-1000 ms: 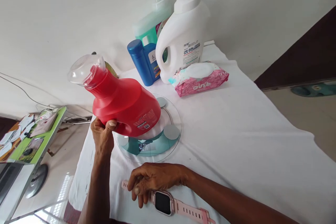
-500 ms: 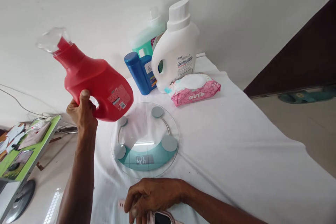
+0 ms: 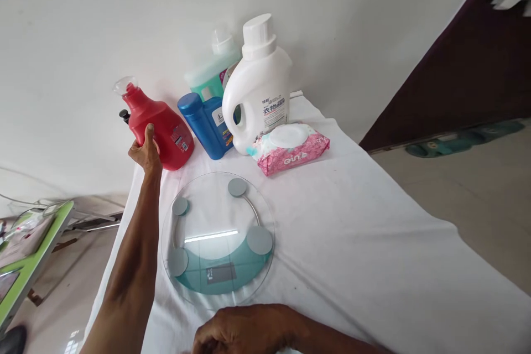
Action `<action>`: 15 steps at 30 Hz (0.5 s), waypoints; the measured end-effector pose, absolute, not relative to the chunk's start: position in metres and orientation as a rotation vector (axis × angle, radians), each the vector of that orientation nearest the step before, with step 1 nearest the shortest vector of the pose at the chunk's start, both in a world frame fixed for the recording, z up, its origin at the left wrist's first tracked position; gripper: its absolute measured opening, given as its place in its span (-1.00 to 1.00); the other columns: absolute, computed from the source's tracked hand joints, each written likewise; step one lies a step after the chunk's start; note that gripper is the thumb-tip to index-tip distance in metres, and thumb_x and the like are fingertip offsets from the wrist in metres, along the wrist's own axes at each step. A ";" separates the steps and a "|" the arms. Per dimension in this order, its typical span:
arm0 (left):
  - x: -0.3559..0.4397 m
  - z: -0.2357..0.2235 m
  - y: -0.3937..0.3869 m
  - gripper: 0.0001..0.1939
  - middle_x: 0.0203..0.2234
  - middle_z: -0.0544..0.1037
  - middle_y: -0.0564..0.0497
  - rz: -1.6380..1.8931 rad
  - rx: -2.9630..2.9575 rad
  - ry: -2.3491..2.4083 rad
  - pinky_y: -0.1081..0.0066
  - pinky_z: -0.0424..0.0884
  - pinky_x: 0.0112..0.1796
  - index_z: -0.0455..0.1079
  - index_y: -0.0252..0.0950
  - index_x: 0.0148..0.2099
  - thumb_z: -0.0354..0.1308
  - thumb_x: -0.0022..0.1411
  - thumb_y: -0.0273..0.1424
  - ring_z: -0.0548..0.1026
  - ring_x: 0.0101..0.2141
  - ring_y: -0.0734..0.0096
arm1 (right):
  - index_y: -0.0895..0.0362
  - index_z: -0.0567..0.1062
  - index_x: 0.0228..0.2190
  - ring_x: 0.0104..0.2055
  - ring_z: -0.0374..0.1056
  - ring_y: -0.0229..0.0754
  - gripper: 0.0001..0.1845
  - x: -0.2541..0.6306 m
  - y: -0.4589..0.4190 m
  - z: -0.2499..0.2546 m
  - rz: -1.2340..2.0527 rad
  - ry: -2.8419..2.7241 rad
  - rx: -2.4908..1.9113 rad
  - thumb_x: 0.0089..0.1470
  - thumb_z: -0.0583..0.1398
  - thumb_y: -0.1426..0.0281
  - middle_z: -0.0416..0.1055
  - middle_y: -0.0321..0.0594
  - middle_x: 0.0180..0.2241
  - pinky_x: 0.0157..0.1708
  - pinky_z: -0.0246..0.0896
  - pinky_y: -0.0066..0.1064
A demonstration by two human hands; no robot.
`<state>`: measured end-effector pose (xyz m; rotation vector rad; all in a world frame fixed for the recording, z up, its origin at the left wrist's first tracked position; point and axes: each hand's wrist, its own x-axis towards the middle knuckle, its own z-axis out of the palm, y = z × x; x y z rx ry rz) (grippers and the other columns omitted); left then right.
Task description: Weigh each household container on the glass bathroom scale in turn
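My left hand (image 3: 147, 149) is closed round the handle of a red detergent bottle (image 3: 171, 141) with a clear cap. The bottle leans at the back left of the white-clothed table, beside a blue bottle (image 3: 207, 127). A round glass bathroom scale (image 3: 215, 215) lies in front of it, part of its display lit. At the bottom edge my right hand (image 3: 244, 332) is curled. Its fingertips are cut off by the frame, and the pink-strapped smartwatch seen in its fingers earlier is now almost wholly hidden.
A large white detergent jug (image 3: 259, 88) and a green bottle (image 3: 211, 74) stand against the wall. In front of the jug lies a pink wipes pack (image 3: 292, 152). A dark pump top (image 3: 124, 115) shows behind the red bottle. A green-edged table (image 3: 37, 254) is at left.
My left hand has moved the red bottle forward, away from above the scale, and turned it more upright. The scale's displayed digits have changed. My right hand sits lower in view, hiding the smartwatch.
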<state>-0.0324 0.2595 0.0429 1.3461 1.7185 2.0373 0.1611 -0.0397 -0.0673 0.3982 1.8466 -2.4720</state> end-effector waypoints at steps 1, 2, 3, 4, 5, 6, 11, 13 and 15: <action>-0.032 0.039 0.265 -0.42 -0.65 0.13 0.17 2.085 1.322 1.720 0.39 0.21 -0.50 0.08 -0.18 -0.55 0.31 0.12 0.06 0.19 -0.57 0.50 | 0.10 0.58 0.15 0.13 0.49 -0.27 -0.54 0.161 -0.040 -0.068 -2.463 1.855 0.395 0.22 0.35 0.36 0.55 -0.19 0.15 -0.06 0.25 -0.72; -0.033 0.035 0.270 -0.43 -0.64 0.16 0.16 2.136 1.299 1.719 0.38 0.25 -0.48 0.11 -0.18 -0.54 0.31 0.12 0.06 0.22 -0.55 0.48 | 0.10 0.58 0.15 0.14 0.49 -0.25 -0.53 0.162 -0.041 -0.067 -2.461 1.854 0.393 0.22 0.35 0.34 0.54 -0.18 0.16 -0.06 0.26 -0.71; -0.033 0.033 0.275 -0.45 -0.62 0.19 0.15 2.174 1.286 1.726 0.37 0.30 -0.46 0.15 -0.19 -0.53 0.32 0.12 0.06 0.26 -0.53 0.46 | 0.11 0.57 0.16 0.16 0.49 -0.23 -0.52 0.162 -0.041 -0.067 -2.466 1.848 0.392 0.22 0.35 0.33 0.54 -0.17 0.16 -0.07 0.27 -0.70; -0.034 0.031 0.280 -0.47 -0.60 0.23 0.15 2.171 1.304 1.751 0.36 0.34 -0.43 0.19 -0.19 -0.51 0.32 0.11 0.06 0.30 -0.51 0.44 | 0.12 0.56 0.17 0.17 0.49 -0.22 -0.51 0.163 -0.041 -0.066 -2.480 1.842 0.391 0.22 0.35 0.32 0.53 -0.16 0.17 -0.06 0.27 -0.70; -0.036 0.030 0.284 -0.50 -0.58 0.27 0.14 2.156 1.328 1.795 0.34 0.37 -0.39 0.22 -0.20 -0.48 0.33 0.10 0.06 0.33 -0.48 0.42 | 0.13 0.56 0.17 0.18 0.48 -0.21 -0.51 0.165 -0.041 -0.065 -2.498 1.833 0.387 0.22 0.34 0.33 0.53 -0.15 0.17 -0.05 0.27 -0.70; -0.037 0.029 0.287 -0.51 -0.55 0.32 0.13 2.130 1.356 1.855 0.33 0.40 -0.35 0.26 -0.20 -0.45 0.36 0.08 0.04 0.37 -0.45 0.39 | 0.15 0.56 0.17 0.19 0.47 -0.20 -0.51 0.166 -0.041 -0.064 -2.516 1.822 0.377 0.23 0.34 0.34 0.53 -0.13 0.17 -0.05 0.27 -0.70; -0.049 0.028 0.296 -0.36 -0.34 0.50 0.09 1.931 1.534 2.058 0.25 0.47 -0.15 0.30 -0.20 -0.19 0.58 -0.18 -0.10 0.54 -0.22 0.23 | 0.14 0.61 0.10 0.15 0.49 -0.23 -0.52 0.167 -0.042 -0.065 -2.633 1.729 0.341 0.16 0.41 0.31 0.55 -0.17 0.14 -0.02 0.27 -0.68; -0.052 0.028 0.296 -0.28 -0.25 0.51 0.05 1.846 1.601 2.047 0.23 0.45 -0.10 0.28 -0.23 -0.08 0.60 -0.18 -0.13 0.56 -0.13 0.20 | 0.11 0.64 0.04 0.08 0.50 -0.29 -0.53 0.166 -0.042 -0.068 -2.706 1.663 0.329 0.09 0.46 0.28 0.59 -0.23 0.07 -0.04 0.27 -0.69; -0.054 0.029 0.295 -0.24 -0.14 0.51 -0.04 1.754 1.648 2.058 0.19 0.42 -0.03 0.26 -0.27 0.01 0.58 -0.12 -0.15 0.56 -0.03 0.15 | 0.09 0.67 -0.03 -0.04 0.50 -0.35 -0.51 0.164 -0.043 -0.069 -2.749 1.597 0.323 -0.01 0.51 0.23 0.60 -0.28 -0.03 -0.10 0.27 -0.70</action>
